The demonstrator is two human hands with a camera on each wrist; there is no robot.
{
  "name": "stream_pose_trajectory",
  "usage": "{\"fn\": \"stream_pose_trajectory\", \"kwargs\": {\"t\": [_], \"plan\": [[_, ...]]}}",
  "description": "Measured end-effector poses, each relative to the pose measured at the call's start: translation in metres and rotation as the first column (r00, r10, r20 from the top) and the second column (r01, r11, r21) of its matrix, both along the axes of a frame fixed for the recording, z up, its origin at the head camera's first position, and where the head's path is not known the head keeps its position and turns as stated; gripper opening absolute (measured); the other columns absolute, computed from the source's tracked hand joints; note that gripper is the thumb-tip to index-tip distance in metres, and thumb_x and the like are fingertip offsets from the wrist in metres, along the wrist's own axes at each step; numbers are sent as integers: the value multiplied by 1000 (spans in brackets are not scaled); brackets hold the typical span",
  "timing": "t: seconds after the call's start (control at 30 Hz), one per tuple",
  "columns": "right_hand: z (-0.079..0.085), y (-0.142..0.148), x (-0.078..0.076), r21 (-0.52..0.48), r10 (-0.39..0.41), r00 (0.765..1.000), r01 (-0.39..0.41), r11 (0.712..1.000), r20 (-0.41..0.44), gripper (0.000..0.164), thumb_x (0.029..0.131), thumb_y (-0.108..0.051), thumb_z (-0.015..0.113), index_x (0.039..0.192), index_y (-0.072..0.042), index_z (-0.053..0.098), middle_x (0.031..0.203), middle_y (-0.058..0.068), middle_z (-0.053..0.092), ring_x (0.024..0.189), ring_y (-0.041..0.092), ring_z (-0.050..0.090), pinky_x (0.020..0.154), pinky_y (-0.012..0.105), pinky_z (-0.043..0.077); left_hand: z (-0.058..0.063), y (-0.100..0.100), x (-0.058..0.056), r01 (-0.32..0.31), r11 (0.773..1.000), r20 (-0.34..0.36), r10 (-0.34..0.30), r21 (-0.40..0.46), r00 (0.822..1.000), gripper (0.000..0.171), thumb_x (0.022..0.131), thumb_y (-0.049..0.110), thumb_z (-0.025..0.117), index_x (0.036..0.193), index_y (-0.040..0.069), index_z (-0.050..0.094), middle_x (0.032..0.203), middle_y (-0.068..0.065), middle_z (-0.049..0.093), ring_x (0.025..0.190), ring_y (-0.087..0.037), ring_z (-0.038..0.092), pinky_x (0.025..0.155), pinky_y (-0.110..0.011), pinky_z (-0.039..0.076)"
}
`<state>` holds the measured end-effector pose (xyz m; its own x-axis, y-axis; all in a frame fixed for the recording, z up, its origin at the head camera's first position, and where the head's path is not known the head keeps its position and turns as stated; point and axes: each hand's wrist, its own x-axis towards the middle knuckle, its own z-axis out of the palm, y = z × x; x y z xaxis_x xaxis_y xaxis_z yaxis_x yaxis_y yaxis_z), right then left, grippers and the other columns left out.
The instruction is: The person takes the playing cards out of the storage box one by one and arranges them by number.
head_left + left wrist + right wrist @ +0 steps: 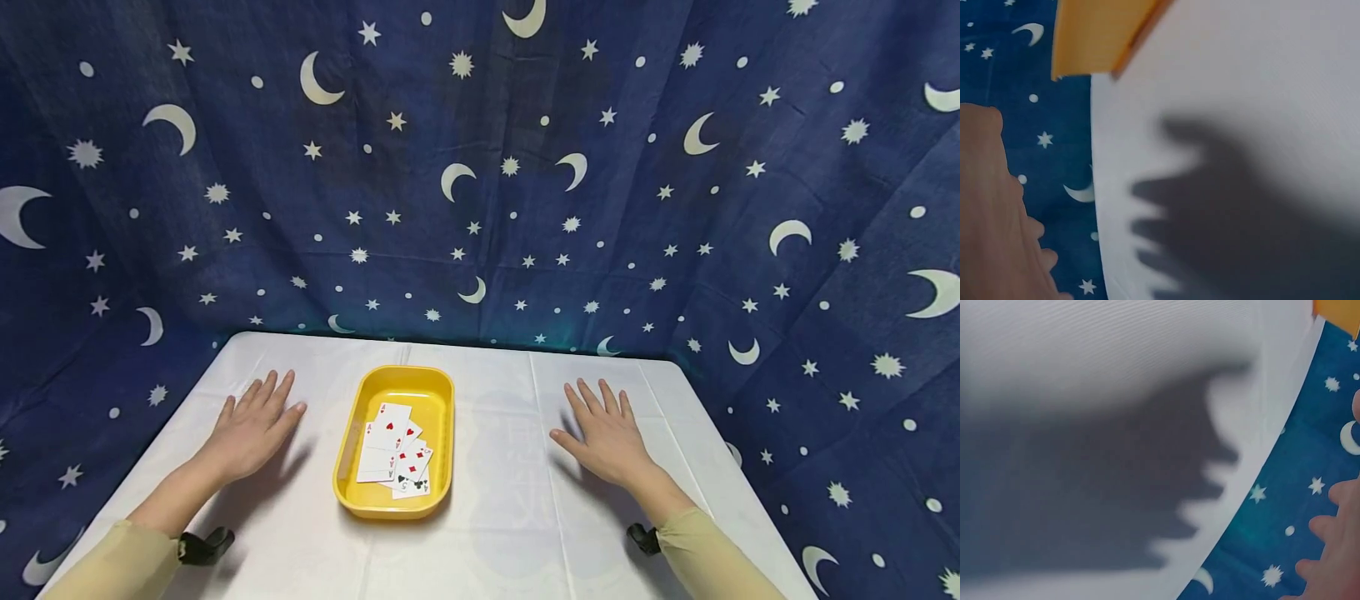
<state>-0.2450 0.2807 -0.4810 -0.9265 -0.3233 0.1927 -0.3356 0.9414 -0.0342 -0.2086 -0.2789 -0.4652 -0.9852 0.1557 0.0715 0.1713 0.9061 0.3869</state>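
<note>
A yellow plastic tray (448, 433) stands on the white table, left of the middle. Inside it lie several playing cards (377, 463), overlapping and face up, with hearts, diamonds and black suits showing. To the tray's left, my left hand (251, 432) hovers palm down with its fingers spread, holding nothing. My right hand (606, 437) hovers over the table on the other side, farther from the tray, fingers spread too. Each wrist view shows part of its hand at the edge, a hand's shadow on the cloth and a corner of the tray.
The table (510, 467) has a white, creased cloth and rounded far corners. Behind it and at both sides hangs a dark blue curtain (495, 125) with moons and stars. A black strap (206, 547) sits at the left wrist, another strap (643, 539) at the right.
</note>
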Motion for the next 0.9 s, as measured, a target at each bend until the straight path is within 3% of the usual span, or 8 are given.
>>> {"fn": "stream_pose_trajectory", "kwargs": {"t": [0.13, 0.23, 0.33, 0.43, 0.57, 0.77, 0.9], "plan": [[5, -15, -5, -18, 32, 999, -32, 999, -3, 92, 94, -76, 43, 163, -16, 30, 167, 12, 28, 154, 43, 11, 119, 68, 5, 8, 8, -2, 24, 993, 46, -29, 118, 998, 76, 109, 52, 27, 163, 0, 11, 163, -36, 7, 147, -60, 5, 110, -79, 3], [9, -28, -7, -25, 56, 998, -55, 998, 10, 93, 94, -76, 42, 163, -15, 28, 168, 10, 26, 155, 41, 9, 120, 66, 5, 12, 14, -3, 41, 975, 89, -62, 218, 994, 77, 109, 52, 27, 163, 0, 8, 164, -35, 3, 148, -58, 1, 111, -77, 1], [13, -41, -9, -32, 79, 997, -78, 996, 20, 93, 95, -76, 42, 163, -16, 27, 168, 8, 24, 155, 39, 8, 120, 65, 5, 15, 20, -5, 57, 945, 128, -103, 322, 986, 78, 110, 51, 26, 162, -2, 5, 165, -34, 0, 149, -56, -2, 113, -75, -1], [18, -56, -12, -45, 107, 994, -106, 993, 23, 91, 95, -73, 44, 164, -16, 26, 168, 8, 24, 155, 38, 9, 120, 64, 6, 17, 27, -8, 61, 901, 172, -148, 430, 974, 78, 110, 50, 25, 162, -3, 1, 165, -33, -2, 151, -53, -5, 115, -73, -1], [22, -76, -15, -52, 154, 988, -153, 987, 22, 89, 97, -71, 45, 164, -16, 25, 169, 8, 24, 156, 36, 8, 121, 62, 6, 20, 36, -9, 14, 842, 261, -183, 539, 948, 80, 109, 54, 22, 163, 2, -5, 167, -28, -6, 152, -50, -6, 116, -70, 2], [28, -106, -20, -56, 215, 975, -212, 976, 58, 90, 97, -72, 42, 165, -19, 19, 170, 4, 18, 157, 30, 3, 123, 56, 1, 20, 49, -9, -97, 789, 384, -184, 606, 905, 84, 105, 65, 21, 165, 13, -6, 169, -25, -3, 150, -51, 13, 114, -68, 25], [34, -123, -21, -71, 260, 963, -255, 964, 68, 90, 96, -71, 44, 166, -20, 18, 171, 2, 17, 157, 30, 6, 124, 53, 1, 18, 54, -11, -132, 748, 407, -197, 651, 892, 85, 105, 65, 27, 165, 15, -5, 169, -25, -3, 149, -52, 17, 110, -65, 36]]}}
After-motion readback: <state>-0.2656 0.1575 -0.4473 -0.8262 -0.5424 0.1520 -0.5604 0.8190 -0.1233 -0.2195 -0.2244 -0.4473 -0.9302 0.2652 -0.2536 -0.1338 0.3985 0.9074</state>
